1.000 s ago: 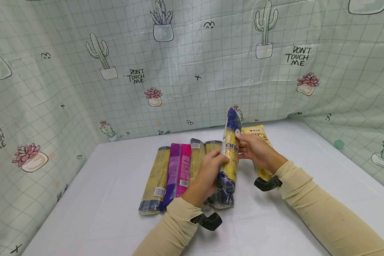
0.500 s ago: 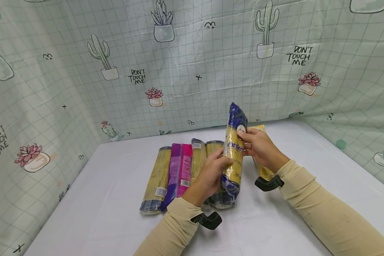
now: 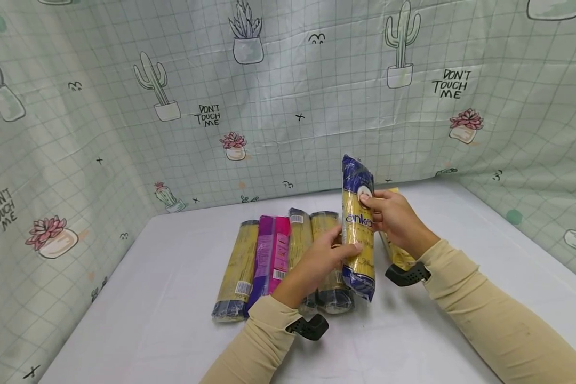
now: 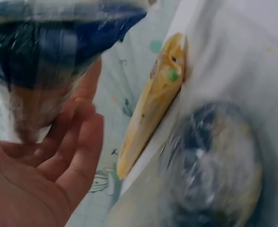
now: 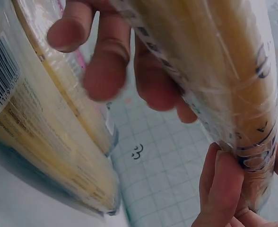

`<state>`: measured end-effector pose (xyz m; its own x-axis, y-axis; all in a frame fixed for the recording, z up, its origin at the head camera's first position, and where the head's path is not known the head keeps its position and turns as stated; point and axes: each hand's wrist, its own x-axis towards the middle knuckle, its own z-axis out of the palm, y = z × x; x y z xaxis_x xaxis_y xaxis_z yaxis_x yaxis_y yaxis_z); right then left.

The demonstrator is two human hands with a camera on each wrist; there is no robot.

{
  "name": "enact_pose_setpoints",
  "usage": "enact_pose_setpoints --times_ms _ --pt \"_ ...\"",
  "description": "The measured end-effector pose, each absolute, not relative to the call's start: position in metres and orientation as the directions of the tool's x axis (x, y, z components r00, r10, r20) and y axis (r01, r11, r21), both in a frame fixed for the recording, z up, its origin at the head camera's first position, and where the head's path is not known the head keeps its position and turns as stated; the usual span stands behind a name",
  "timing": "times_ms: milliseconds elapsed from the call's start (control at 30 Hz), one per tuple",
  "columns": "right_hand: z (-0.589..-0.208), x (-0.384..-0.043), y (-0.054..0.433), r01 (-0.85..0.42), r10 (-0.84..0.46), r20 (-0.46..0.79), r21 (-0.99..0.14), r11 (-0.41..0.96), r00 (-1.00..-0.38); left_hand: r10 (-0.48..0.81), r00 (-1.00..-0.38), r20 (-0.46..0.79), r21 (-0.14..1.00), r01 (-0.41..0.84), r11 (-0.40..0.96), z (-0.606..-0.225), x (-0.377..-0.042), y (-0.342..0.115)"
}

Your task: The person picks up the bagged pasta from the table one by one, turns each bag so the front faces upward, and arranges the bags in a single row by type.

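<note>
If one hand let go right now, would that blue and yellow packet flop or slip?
Probably not flop: the blue and yellow packet looks straight between the left hand and right hand. Its shiny plastic wrap could be slippery. Its rounded sides suggest it might roll if pushed on the table.

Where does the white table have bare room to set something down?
Bare: the white table left of the leftmost yellow-and-blue plastic packet, and between the left beige sleeve and right beige sleeve. Crowded: the middle, where four long packets lie side by side near the left hand.
</note>
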<state>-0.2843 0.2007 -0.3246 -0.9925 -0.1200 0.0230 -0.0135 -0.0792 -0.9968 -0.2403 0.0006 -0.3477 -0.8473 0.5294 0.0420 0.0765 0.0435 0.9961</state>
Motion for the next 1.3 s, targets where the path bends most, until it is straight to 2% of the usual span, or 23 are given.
enact_pose_setpoints --times_ms 133,267,400,733,1000,1300 --pt "-0.324 -0.283 0.203 -0.025 -0.096 0.029 -0.999 -0.046 -0.995 0.551 -0.834 0.026 0.971 0.153 0.186 -0.345 -0.241 -0.004" --pt "-0.323 -0.284 0.208 -0.021 -0.068 0.024 -0.999 -0.046 -0.997 0.561 -0.826 -0.065 0.926 0.16 0.343 -0.341 -0.238 -0.005" --pt "-0.323 -0.286 0.213 -0.018 -0.049 0.021 -0.998 -0.064 -0.999 0.574 -0.807 -0.138 0.88 0.166 0.444 -0.337 -0.234 -0.004" --pt "-0.324 -0.288 0.212 -0.04 -0.011 0.039 -0.999 0.028 -0.999 0.58 -0.798 -0.161 0.862 0.173 0.477 -0.336 -0.23 -0.003" --pt "-0.325 -0.287 0.211 -0.043 0.007 0.044 -0.996 0.078 -0.999 0.543 -0.823 -0.165 0.905 0.092 0.416 -0.338 -0.23 -0.001" --pt "-0.325 -0.288 0.211 -0.043 0.018 0.044 -0.995 0.085 -0.999 0.554 -0.822 -0.133 0.928 0.093 0.361 -0.341 -0.23 -0.001"
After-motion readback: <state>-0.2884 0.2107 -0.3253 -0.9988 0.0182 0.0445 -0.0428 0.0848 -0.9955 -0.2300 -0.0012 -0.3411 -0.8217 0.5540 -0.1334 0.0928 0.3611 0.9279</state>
